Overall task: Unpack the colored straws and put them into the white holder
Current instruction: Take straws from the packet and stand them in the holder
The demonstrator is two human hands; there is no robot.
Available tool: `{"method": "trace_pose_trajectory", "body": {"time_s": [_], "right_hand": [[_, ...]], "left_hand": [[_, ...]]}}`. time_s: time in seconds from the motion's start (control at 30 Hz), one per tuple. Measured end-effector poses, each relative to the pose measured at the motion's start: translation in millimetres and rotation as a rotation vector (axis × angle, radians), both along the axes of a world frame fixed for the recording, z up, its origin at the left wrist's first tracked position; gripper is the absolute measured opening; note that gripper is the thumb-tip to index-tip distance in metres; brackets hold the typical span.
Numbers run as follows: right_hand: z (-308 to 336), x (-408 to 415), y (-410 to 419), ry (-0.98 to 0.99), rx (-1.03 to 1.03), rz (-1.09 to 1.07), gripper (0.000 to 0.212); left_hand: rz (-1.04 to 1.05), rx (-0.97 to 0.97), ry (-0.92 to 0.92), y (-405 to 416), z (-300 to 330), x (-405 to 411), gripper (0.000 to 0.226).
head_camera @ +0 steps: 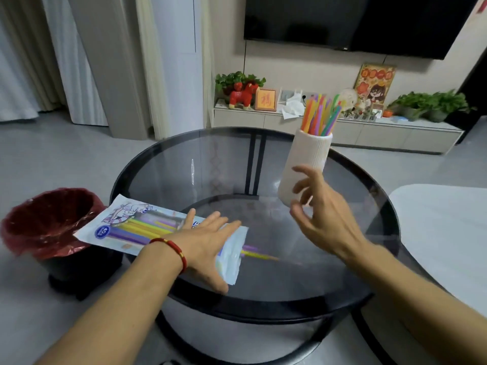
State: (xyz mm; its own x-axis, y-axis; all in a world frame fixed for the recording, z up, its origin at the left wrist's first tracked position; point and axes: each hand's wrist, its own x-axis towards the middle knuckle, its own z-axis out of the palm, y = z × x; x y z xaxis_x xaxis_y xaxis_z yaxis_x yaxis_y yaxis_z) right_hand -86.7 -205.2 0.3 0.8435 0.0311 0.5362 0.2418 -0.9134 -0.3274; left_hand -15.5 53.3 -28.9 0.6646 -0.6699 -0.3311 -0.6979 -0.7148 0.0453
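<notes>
A white ribbed holder (307, 164) stands on the round glass table (210, 167), with several colored straws (320, 114) sticking out of its top. A printed plastic straw packet (131, 227) lies flat on the table's left side, yellow and purple straws showing through it. A few straw ends (259, 254) poke out of its open right end. My left hand (208, 243) presses flat on the packet near that end, fingers straight. My right hand (321, 209) hovers just in front of the holder, fingers loosely spread, holding nothing.
A bin with a red liner (44, 222) stands on the floor just left of the table, under the packet's overhanging corner. A white surface (442, 233) lies to the right. A low cabinet (340, 127) with plants and ornaments runs along the back wall.
</notes>
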Motion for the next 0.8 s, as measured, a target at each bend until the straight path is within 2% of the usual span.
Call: {"method": "trace_pose_trajectory", "body": {"time_s": [0.1,0.17,0.23,0.27,0.37,0.43,0.6,0.7,0.8], "right_hand": [[-49.6,-11.6,-0.2,0.226,-0.02,-0.098,0.043],[-62.9,-11.7,-4.0,0.402,-0.088,-0.178,0.045],[-68.2,-11.7,-7.3,0.432,-0.018,-0.147,0.047],[-69.7,-11.9,-6.3,0.407,0.091,-0.092,0.045],[-69.3,-10.5,0.3,0.362,0.607,-0.02,0.036],[-67.5,-6.9,10.4,0.398,0.797,-0.018,0.033],[-65.3,-0.4,35.6,0.537,1.237,0.034,0.028],[-69.0,-1.3,44.5,0.615,1.254,0.091,0.023],[-70.9,-1.7,46.0,0.602,1.281,0.089,0.025]], "left_hand": [[-0.03,-0.056,-0.099,-7.3,2.0,-2.8,0.124],[-0.03,-0.065,-0.21,-12.9,5.1,-5.6,0.114],[-0.011,-0.141,-0.339,-19.3,9.3,-5.7,0.101],[-0.006,-0.19,-0.373,-21.5,10.7,-5.9,0.093],[-0.025,-0.277,-0.434,-27.2,12.7,-8.8,0.076],[-0.054,-0.253,-0.466,-31.0,13.8,-10.8,0.082],[-0.177,-0.086,-0.666,-41.4,16.7,-15.1,0.114],[-0.191,-0.008,-0.715,-46.6,13.9,-23.3,0.125],[-0.173,-0.009,-0.71,-49.4,10.3,-26.5,0.126]]}}
